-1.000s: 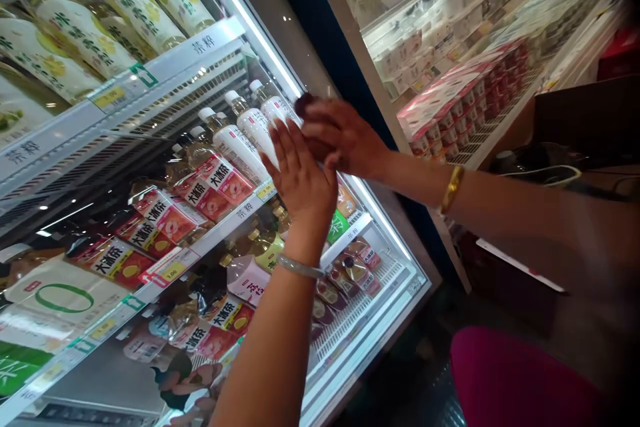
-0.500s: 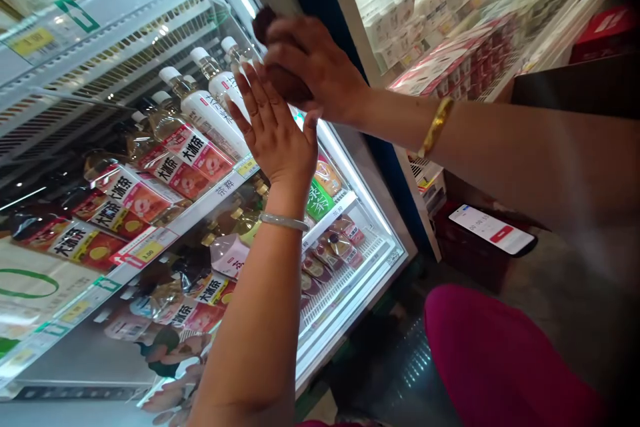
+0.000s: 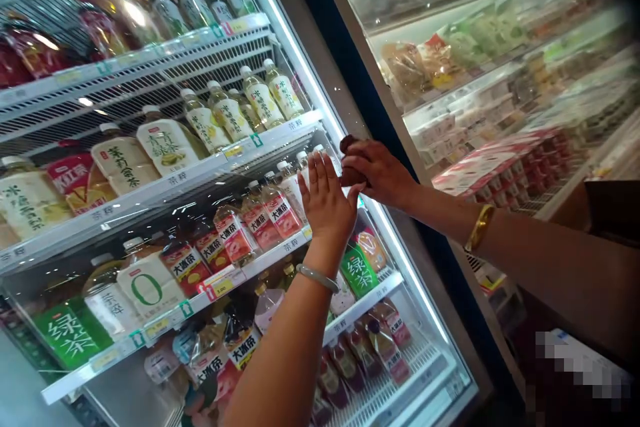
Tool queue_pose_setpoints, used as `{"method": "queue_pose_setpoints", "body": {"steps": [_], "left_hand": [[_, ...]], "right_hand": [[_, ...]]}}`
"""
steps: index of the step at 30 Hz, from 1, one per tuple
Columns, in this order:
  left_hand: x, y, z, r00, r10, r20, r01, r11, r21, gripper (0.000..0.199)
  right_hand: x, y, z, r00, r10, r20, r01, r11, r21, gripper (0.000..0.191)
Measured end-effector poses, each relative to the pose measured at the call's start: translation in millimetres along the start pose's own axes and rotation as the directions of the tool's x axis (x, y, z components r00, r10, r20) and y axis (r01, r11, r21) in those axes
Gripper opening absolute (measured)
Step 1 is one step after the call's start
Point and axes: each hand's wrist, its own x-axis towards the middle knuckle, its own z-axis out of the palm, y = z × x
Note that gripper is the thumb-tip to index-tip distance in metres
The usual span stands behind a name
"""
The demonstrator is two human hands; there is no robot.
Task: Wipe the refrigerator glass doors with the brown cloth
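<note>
Though near hands [image 3: 327,205], bottles [image 3: 281,211] behind glass [image 3: 85,101].

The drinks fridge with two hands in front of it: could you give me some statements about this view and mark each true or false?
1. A gold bracelet circles the arm of the right hand. True.
2. The right hand holds nothing. False: it grips a dark brown thing; what it is, I cannot tell.
3. The left hand is open, its back to the camera. True.
4. The left hand's wrist is bare. False: it wears a pale bangle.
5. The green pack at lower left shares a shelf with the white pack marked 0. True.
6. The hands are far apart. False: they are close together.
</note>
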Motion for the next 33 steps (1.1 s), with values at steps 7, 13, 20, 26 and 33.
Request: {"method": "queue_pose_setpoints", "body": {"steps": [7, 13, 20, 26, 33], "left_hand": [[-7.9, -2.4, 7.4, 0.999, 0.004, -0.045, -0.003, 0.999, 0.043, 0.08], [-7.4, -1.7, 8.0, 0.997, 0.009, -0.071, -0.008, 1.0, 0.009, 0.079], [-11.0, -5.6, 10.6, 0.99, 0.012, -0.139, -0.013, 1.0, -0.001, 0.087], [-12.5, -7.3, 12.7, 0.986, 0.047, -0.157, -0.053, 0.998, -0.035, 0.088], [-11.0, -4.6, 11.7, 0.985, -0.066, -0.161, 0.049, 0.994, -0.102, 0.095]], "right_hand": [[-10.9, -11.8, -3.8, 1.0, -0.016, 0.003, 0.016, 1.0, 0.001, 0.037], [13.5, -3.7, -6.6, 0.991, -0.103, 0.086, 0.103, 0.995, 0.01, 0.034], [31.8, -8.3, 3.8, 0.997, -0.044, 0.067, 0.038, 0.996, 0.078, 0.049], [-5.0, -22.0, -0.2, 0.98, -0.173, 0.096, 0.169, 0.985, 0.044, 0.033], [76.4, -10.7, 15.4, 0.997, -0.046, 0.061, 0.047, 0.999, -0.016, 0.03]]}}
